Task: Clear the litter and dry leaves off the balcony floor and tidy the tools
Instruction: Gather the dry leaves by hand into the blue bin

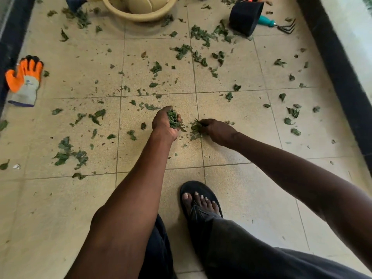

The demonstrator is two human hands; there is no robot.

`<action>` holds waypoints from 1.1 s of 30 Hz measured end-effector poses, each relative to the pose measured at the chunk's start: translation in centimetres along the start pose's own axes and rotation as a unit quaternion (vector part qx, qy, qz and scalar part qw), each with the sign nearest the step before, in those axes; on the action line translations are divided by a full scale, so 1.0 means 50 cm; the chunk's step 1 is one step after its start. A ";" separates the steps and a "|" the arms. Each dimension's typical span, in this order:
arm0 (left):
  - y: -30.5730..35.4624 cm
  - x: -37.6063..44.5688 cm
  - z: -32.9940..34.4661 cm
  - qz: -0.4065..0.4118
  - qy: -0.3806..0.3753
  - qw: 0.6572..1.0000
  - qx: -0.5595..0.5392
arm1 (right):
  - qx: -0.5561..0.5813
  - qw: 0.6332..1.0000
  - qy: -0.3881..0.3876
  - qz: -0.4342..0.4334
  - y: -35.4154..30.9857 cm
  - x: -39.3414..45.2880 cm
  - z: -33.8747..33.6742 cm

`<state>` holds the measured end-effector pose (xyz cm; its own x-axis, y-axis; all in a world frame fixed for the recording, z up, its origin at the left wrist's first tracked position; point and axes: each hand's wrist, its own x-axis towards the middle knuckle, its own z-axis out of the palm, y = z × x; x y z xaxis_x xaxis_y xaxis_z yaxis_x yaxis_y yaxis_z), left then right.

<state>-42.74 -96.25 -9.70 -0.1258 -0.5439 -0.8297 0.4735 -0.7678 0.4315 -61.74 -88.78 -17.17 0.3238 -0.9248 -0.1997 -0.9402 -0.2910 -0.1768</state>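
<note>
Balcony floor, seen from the head camera: I am crouched over pale tiles (231,188), gathering leaves by hand. My left hand (164,125) is cupped and curled round a wad of green leaves (173,120), held just above the floor at mid-scene. My right hand (218,130), just to the right of it, has its fingertips pinching into a small heap of leaves (196,128) lying on the tile. One sandalled foot (201,202) is planted near, below the hands.

Loose leaves are strewn across most of the floor, thickest at the far right, with another clump (68,153) at the near left; the near tiles look mostly bare, so I judge the clearing to be well short of half done. The tools are not yet tidied: an orange and grey glove (25,80) lies by the left wall, a black pot (245,17) lies tipped at the far right with a teal-handled hand rake (276,25) beside it, and a beige basin (141,9) stands at the far middle.

The leaves look light, limp and crumbly, so I expect them to slip from a loose fist. Raking them into heaps with the fingertips and scooping from underneath should serve better than picking single pieces.
</note>
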 end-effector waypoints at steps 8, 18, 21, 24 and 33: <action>-0.033 0.016 0.021 -0.032 0.007 0.999 0.010 | 0.087 0.976 0.075 0.187 0.021 -0.018 0.000; 0.004 -0.129 0.074 -0.063 0.008 0.997 -0.045 | 0.819 0.387 0.156 0.393 -0.077 -0.017 -0.259; 0.049 -0.240 0.088 -0.063 0.005 0.995 -0.078 | 0.858 0.309 0.152 0.382 -0.157 -0.020 -0.382; 0.095 -0.375 0.114 -0.042 0.011 0.994 -0.100 | 0.893 0.246 0.155 0.344 -0.256 -0.042 -0.526; 0.249 -0.911 0.136 0.034 0.011 0.987 -0.158 | 0.684 0.591 0.224 0.365 -0.601 -0.263 -1.006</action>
<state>-37.02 -83.35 35.87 -0.0678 -0.5801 -0.8117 0.7285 -0.5846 0.3570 -43.05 -80.22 39.26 -0.4625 -0.7434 -0.4832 0.2523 0.4121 -0.8755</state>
